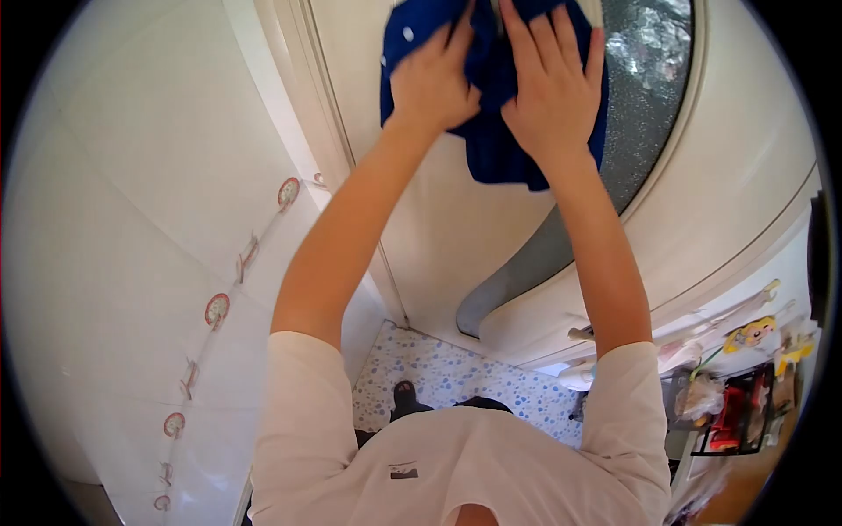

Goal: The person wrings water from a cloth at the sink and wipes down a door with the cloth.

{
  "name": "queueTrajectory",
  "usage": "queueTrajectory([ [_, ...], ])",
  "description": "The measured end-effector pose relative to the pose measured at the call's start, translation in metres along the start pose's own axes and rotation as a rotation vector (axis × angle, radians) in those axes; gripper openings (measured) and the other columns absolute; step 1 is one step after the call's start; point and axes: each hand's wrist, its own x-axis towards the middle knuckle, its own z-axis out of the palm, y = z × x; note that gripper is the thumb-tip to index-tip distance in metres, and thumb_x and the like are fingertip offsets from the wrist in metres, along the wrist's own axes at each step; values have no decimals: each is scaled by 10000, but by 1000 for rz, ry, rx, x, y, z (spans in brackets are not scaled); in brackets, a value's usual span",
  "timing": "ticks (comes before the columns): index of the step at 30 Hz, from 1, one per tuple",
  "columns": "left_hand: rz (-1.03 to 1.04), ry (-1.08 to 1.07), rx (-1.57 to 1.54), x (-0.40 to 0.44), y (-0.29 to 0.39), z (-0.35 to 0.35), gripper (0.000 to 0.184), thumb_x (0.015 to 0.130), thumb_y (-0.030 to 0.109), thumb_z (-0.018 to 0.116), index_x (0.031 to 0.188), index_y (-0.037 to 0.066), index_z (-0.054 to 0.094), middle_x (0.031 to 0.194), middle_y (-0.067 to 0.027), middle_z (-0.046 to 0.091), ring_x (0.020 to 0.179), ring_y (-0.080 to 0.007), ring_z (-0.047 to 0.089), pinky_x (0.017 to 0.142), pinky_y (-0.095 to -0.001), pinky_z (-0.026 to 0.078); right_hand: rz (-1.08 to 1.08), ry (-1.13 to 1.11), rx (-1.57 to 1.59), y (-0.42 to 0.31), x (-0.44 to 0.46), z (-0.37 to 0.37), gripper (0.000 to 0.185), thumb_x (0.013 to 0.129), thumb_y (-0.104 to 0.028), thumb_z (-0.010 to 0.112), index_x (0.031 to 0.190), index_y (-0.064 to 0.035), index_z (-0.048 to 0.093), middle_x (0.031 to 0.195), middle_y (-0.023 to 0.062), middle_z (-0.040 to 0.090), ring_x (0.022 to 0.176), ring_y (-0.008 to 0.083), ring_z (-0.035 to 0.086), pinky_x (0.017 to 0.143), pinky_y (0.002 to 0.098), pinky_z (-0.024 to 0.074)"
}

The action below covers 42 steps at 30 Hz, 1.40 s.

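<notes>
A dark blue cloth garment [504,158] with small white spots on its left part is in front of a pale door at the top of the view. My left hand [434,88] has its fingers bent into the folds on the garment's left side, gripping the fabric. Against the right side lies my right hand [557,101], its fingers stretched and spread over the cloth. The garment's upper edge is cut off by the frame. Between my hands a small metallic bit shows near the top, too unclear to name.
The cream door [438,228] has a curved textured glass panel [645,123]. White wall tiles [158,175] with a patterned border stand at left. At right, a black wire basket [741,412] holds packets. Blue-spotted flooring [465,364] lies below, with a dark shoe [404,391].
</notes>
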Motion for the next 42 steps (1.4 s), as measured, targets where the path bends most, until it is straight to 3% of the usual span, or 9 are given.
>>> queueTrajectory([
  [2,14,55,68,8,-21,2,819,609,143,726,1390,47,500,1426,-221,512,1165,-416,590,885,-461,540,13,-21,-74,-14,21,-5,727,767,-125,639,1467,-42,460,1360,174,538,1375,365,435,1184,540,282],
  [8,-158,-168,-35,-49,-40,2,842,607,221,723,1380,-26,499,1467,-284,456,1302,-464,484,1039,-507,441,128,-123,-58,-48,-32,32,913,646,-155,705,1522,-216,455,1248,49,560,1319,293,475,1155,597,250],
  [10,-93,-86,-27,-94,-47,14,873,653,221,675,1494,112,465,1309,-211,609,1042,-396,661,822,-448,567,142,-230,-57,-65,-61,39,918,642,-176,712,1523,-213,458,1217,57,561,1279,301,493,1145,612,253],
  [16,17,-114,37,-247,-64,56,857,693,330,731,1480,105,476,1327,-223,607,1059,-392,675,881,-507,540,121,-294,-16,-110,-192,76,832,644,-278,723,1456,-201,561,1086,66,567,1140,308,534,1109,649,264],
  [21,-338,-955,32,-350,-58,67,796,752,377,712,1477,136,489,1094,-195,708,952,-386,700,925,-560,488,150,-537,42,-137,-275,77,803,701,-284,745,1475,-227,536,1052,24,588,1059,240,536,1040,602,326],
  [25,-428,-1129,-42,-378,-50,54,799,743,368,729,1473,144,495,987,-167,724,908,-362,706,875,-541,523,161,-665,88,-149,-323,77,840,640,-250,739,1459,-213,554,999,30,548,1058,271,511,1053,629,309],
  [31,-347,-968,-38,-316,-64,41,819,715,310,753,1481,178,494,935,-163,712,852,-343,715,720,-473,586,176,-606,60,-139,-266,73,893,638,-237,764,1493,-214,507,1026,41,562,1092,273,517,1048,632,317],
  [35,-108,-229,-95,-174,-77,26,980,655,238,745,1563,278,380,811,-126,633,694,-336,672,592,-444,560,193,-334,-42,-115,-123,68,842,675,-302,750,1482,-209,526,1164,65,582,1256,302,512,1111,629,294],
  [42,-31,-53,-138,-20,-70,-15,724,692,140,711,1394,106,539,1177,-120,647,936,-353,677,747,-442,566,93,-14,-16,-82,4,70,824,681,-125,721,1478,-142,510,1212,78,581,1318,319,495,1175,588,233],
])
